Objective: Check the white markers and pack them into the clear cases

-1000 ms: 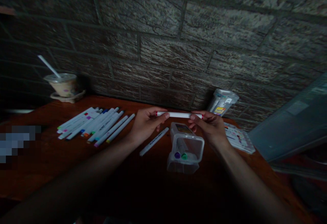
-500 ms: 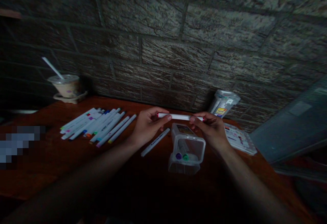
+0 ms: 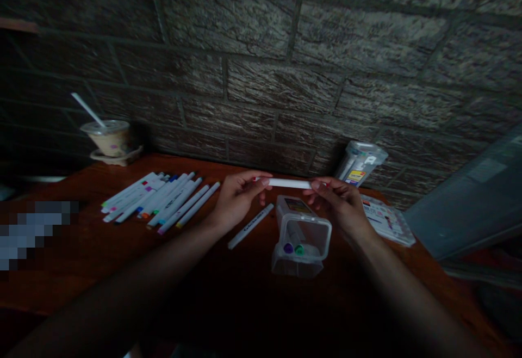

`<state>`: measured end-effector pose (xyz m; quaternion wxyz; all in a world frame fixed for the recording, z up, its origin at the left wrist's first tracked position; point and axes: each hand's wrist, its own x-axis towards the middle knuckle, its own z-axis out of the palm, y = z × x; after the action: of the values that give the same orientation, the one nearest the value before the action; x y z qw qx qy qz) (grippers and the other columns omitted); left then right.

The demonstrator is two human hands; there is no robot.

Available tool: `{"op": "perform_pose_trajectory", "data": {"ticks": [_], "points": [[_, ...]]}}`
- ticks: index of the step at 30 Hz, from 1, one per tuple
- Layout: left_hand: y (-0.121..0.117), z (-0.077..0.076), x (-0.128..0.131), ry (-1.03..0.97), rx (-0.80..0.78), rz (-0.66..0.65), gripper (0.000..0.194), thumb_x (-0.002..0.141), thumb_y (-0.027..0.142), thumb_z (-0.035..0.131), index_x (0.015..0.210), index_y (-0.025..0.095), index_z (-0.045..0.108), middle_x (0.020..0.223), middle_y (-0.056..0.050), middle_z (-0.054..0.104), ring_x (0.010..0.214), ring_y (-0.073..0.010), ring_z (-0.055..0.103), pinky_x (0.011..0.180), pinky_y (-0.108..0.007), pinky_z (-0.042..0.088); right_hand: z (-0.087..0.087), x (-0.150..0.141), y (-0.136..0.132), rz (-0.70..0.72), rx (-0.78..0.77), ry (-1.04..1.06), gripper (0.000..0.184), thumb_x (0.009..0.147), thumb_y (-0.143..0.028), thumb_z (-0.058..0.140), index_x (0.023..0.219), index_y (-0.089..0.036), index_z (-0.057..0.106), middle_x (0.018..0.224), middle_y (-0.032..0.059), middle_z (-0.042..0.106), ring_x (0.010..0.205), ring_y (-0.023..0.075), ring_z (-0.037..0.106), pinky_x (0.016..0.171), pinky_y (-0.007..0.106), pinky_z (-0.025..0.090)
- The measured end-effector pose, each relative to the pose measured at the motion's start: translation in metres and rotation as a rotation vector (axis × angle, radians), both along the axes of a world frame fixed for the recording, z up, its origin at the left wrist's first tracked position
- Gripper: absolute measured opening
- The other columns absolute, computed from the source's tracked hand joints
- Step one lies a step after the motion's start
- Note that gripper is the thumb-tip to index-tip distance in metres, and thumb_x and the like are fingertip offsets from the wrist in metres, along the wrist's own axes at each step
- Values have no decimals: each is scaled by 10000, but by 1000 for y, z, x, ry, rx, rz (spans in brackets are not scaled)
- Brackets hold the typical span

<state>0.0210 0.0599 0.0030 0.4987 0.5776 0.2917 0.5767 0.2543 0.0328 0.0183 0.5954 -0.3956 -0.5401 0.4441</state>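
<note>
Held level above the table is a white marker (image 3: 290, 183) with red ends. My left hand (image 3: 240, 199) pinches its left end between thumb and fingers, and my right hand (image 3: 340, 201) grips its right end the same way. Below them a clear plastic case (image 3: 328, 238) lies on its side, its mouth towards me, with a purple-ended marker (image 3: 288, 248) and a green-ended marker (image 3: 299, 250) inside. One loose white marker (image 3: 250, 226) rests on the table between the case and my left forearm.
A pile of white markers (image 3: 163, 200) with coloured ends lies left. Behind it stands a drink cup (image 3: 109, 136) with a straw on a holder. Against the brick wall (image 3: 261, 86) stands another clear case (image 3: 361, 162); a flat printed lid or box (image 3: 387, 222) lies at right on the wooden table (image 3: 196, 282).
Both hands still hold the red-ended marker, its left end now slightly higher. The whole view has shifted slightly; the case and the loose markers look otherwise unmoved.
</note>
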Motion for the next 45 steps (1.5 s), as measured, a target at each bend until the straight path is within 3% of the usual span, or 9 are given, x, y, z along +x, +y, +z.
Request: {"op": "perform_pose_trajectory", "data": {"ticks": [10, 20, 36, 45], "points": [[2, -2, -2, -101, -40, -27, 249, 884, 327, 727, 1029, 137, 795, 802, -65, 748, 570, -120, 607, 533, -253, 540, 2, -2, -2, 48, -36, 48, 215, 793, -413, 853, 810, -204, 810, 834, 90, 830, 587, 157, 659, 494, 265, 482], [4, -1, -3, -189, -84, -54, 311, 892, 341, 726, 1098, 113, 779, 812, -84, 773, 572, -126, 614, 528, -261, 533, 4, -3, -2, 109, -63, 91, 270, 807, -433, 837, 925, -191, 816, 890, 110, 838, 598, 166, 689, 494, 266, 484], [2, 1, -3, -236, -135, -46, 300, 891, 333, 714, 1093, 123, 783, 796, -89, 781, 558, -134, 607, 531, -271, 510, 5, -1, -2, 125, -88, 82, 318, 819, -455, 809, 1011, -201, 815, 934, 116, 841, 626, 195, 712, 503, 296, 489], [0, 6, -4, -276, -168, -70, 273, 903, 300, 685, 1072, 105, 774, 789, -100, 789, 539, -131, 603, 526, -267, 517, 2, 1, -3, 132, -76, 93, 288, 894, -416, 737, 1056, -190, 810, 984, 129, 840, 628, 186, 708, 528, 305, 500]]}}
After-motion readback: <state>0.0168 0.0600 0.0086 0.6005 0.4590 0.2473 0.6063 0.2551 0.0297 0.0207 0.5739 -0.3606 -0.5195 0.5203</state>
